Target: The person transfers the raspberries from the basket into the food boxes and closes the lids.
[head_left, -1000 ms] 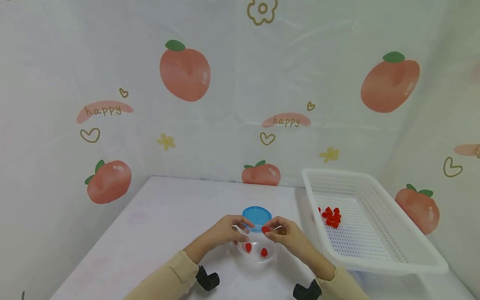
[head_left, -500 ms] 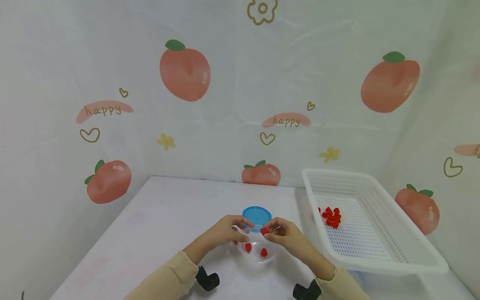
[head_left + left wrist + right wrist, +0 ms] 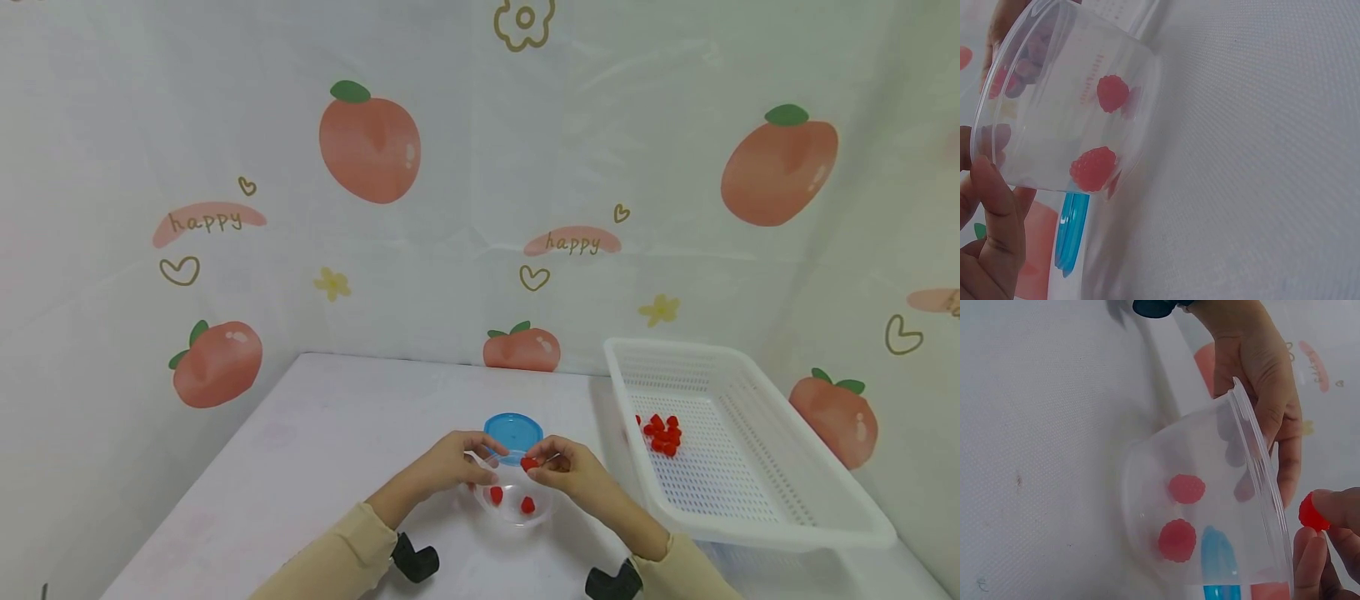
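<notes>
- In the head view, two red raspberries point(image 3: 497, 496) were seen inside the clear plastic tub point(image 3: 517, 522), which was pinched at its rim by the left hand point(image 3: 453, 460).
- A third raspberry point(image 3: 529, 464) was held between thumb and finger of the right hand point(image 3: 570, 464) at the tub's far rim, not yet put inside.
- A larger cluster of raspberries point(image 3: 663, 435) was seen in the white perforated basket point(image 3: 750, 532) on the right; since only two lay in the tub, the work was judged to be at an early stage.
- The blue lid point(image 3: 513, 428) was left off, on the white table point(image 3: 360, 408) behind the tub.
- The table was backed by a pale hanging cloth point(image 3: 450, 275), printed with peaches, hearts, yellow flowers and the word "happy".
- In the left wrist view, the tub's rim was seen gripped between the left fingers, and the two raspberries were shown low in the tub, well apart from its mouth. A fine woven texture was shown on the tabletop; whether the tub's base was touching it could not be told.
- In the right wrist view, the third raspberry was seen pinched by the right fingertips just beyond the rim, clear of the tub. The table surface was marked by a few dark specks point(image 3: 1019, 482), and part of the printed cloth was shown behind.
</notes>
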`<action>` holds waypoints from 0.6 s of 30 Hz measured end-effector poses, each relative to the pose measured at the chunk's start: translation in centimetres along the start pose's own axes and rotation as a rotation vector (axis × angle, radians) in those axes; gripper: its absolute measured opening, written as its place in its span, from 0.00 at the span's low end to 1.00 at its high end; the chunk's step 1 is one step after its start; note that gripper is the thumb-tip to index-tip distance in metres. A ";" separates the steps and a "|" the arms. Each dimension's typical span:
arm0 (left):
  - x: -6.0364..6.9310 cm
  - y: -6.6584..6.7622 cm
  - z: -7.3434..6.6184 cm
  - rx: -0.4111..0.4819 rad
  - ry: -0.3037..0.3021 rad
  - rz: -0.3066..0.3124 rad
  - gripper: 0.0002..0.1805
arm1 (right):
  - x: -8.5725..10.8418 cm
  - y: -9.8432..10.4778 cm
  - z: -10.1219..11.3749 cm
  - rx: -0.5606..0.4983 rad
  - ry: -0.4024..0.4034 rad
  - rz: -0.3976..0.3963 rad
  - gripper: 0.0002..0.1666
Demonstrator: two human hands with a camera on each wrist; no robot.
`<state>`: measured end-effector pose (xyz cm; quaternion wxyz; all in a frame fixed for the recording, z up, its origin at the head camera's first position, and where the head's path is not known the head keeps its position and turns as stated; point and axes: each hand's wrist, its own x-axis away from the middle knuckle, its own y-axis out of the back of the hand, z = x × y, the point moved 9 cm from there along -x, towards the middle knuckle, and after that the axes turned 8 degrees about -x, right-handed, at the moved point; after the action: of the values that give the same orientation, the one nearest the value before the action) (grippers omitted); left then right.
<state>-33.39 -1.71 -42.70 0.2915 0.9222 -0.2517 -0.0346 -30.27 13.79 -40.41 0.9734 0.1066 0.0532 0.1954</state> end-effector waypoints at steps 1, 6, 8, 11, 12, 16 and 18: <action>0.0 0.0 0.0 0.001 0.002 -0.001 0.17 | 0.0 0.0 0.0 -0.001 0.000 0.001 0.16; 0.1 0.0 -0.1 0.004 -0.002 0.001 0.17 | -0.1 0.0 -0.1 0.002 -0.001 -0.001 0.16; 0.2 0.1 -0.2 0.006 -0.004 0.002 0.17 | -0.1 0.0 -0.1 0.003 -0.001 -0.001 0.16; 0.1 0.0 -0.1 0.006 -0.004 0.001 0.17 | -0.1 0.0 0.0 0.007 0.000 -0.002 0.16; 0.1 0.1 -0.1 0.007 -0.002 0.000 0.17 | -0.1 0.0 0.0 0.007 0.001 -0.002 0.16; 0.0 0.0 0.0 0.006 0.004 -0.004 0.17 | -0.1 0.0 -0.1 0.019 0.003 -0.008 0.17; 0.0 0.0 0.1 0.007 0.006 -0.004 0.17 | -0.1 0.1 -0.1 0.021 0.000 -0.013 0.17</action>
<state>-33.41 -1.76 -42.76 0.2891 0.9237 -0.2493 -0.0318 -30.39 13.84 -40.51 0.9736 0.1166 0.0560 0.1883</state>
